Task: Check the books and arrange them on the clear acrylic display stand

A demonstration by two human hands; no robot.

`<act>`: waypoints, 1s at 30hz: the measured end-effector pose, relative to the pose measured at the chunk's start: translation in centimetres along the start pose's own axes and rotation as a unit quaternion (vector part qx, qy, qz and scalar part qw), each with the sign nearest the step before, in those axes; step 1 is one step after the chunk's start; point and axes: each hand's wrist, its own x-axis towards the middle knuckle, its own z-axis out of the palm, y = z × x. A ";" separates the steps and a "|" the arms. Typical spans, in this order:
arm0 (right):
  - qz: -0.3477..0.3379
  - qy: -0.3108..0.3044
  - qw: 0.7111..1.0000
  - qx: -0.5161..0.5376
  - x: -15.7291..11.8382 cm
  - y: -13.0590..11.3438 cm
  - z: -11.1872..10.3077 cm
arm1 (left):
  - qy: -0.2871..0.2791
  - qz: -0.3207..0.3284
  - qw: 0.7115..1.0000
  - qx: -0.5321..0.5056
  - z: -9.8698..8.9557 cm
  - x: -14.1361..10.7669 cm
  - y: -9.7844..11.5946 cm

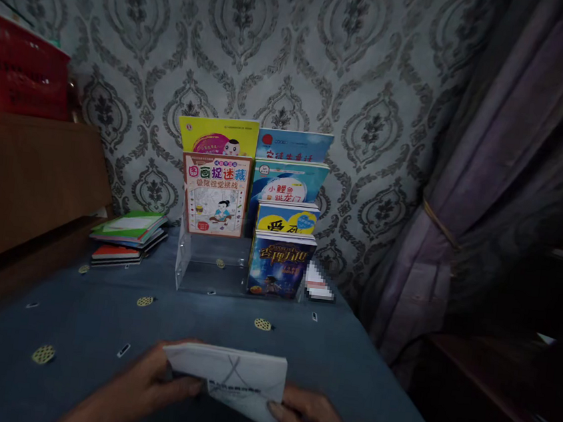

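A thin white booklet (244, 378) with dark print is held tilted above the near part of the blue cloth. My left hand (158, 376) grips its left end, thumb on the near face. My right hand (307, 418) pinches its lower right corner. Beyond them stands a clear tiered rack (210, 264). A yellow book (219, 135) and a brown-bordered book (217, 194) stand in its left column. On the right are a blue book (293, 145), a teal book (287, 181), a yellow-and-blue book (288, 220) and a dark blue book (278, 264). The rack's lower left tier holds no book.
A stack of books (131, 229) lies at the left back of the cloth. Behind it, a red box (22, 69) rests on a wooden cabinet (28, 177). A blurred white item (319, 283) is right of the rack. A curtain (459, 189) hangs at the right.
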 end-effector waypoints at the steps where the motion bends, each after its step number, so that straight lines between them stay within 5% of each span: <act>1: 0.000 -0.022 1.000 0.017 0.8 -0.4 -0.1 | 0.004 -0.005 1.000 -0.010 -0.4 0.3 0.4; 5: -0.039 -0.056 0.995 0.070 3.4 -2.1 -0.7 | 0.027 -0.010 0.999 -0.045 -1.7 1.3 2.3; 9: -0.089 0.004 0.994 0.066 5.5 -2.7 -1.0 | 0.051 0.040 0.995 -0.080 -2.5 2.8 3.1; 12: -0.093 0.034 0.993 0.062 6.7 -1.7 -0.4 | 0.082 0.055 0.992 -0.077 -2.6 3.6 2.1; 18: -0.072 0.021 0.995 0.073 8.6 0.9 0.7 | 0.056 0.047 0.997 -0.021 -2.8 4.6 -1.2; 21: -0.101 0.044 0.993 0.039 9.9 0.8 0.5 | 0.110 0.075 0.989 0.062 -3.7 5.4 -1.5; 25: -0.155 0.081 0.983 -0.054 12.9 -1.3 -0.9 | 0.211 0.119 0.951 0.191 -6.3 7.4 0.4; 30: -0.256 0.170 0.935 -0.177 18.9 -6.5 -4.8 | 0.300 0.246 0.885 0.257 -11.6 11.5 5.9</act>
